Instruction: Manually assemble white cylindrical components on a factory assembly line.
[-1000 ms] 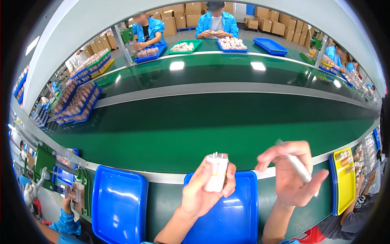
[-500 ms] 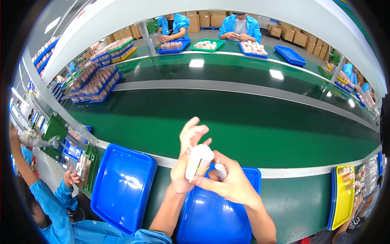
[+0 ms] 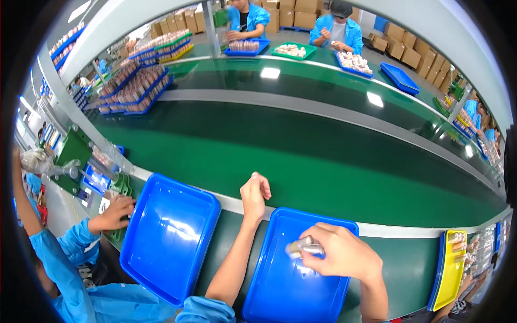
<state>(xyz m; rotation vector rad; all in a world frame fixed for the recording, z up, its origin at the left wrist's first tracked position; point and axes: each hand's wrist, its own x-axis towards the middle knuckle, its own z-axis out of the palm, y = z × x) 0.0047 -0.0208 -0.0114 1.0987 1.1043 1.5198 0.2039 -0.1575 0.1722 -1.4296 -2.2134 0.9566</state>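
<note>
My right hand [image 3: 344, 253] is closed on a small shiny cylinder [image 3: 309, 247], silvery to clear and blurred by motion, held over the near blue tray [image 3: 277, 293]. Whether it is one piece or more I cannot make out. Beyond that tray's upper left corner, over the pale belt edge, my left hand [image 3: 254, 196] has its fingers curled in; whatever they may hold is hidden. The tray below my right hand shows a bare blue bottom.
A second blue tray [image 3: 169, 242] lies to the left, beside a co-worker's hand [image 3: 116, 212] and a green machine [image 3: 72, 156]. A yellow tray [image 3: 449, 269] stands at right. The green belt [image 3: 301, 161] runs ahead; people sit beyond it with trays [image 3: 353, 63] of small parts.
The white banded bundle between my hands is out of sight. My hands have parted: the right moved right and down over the tray, and the left's fingers curled in.
</note>
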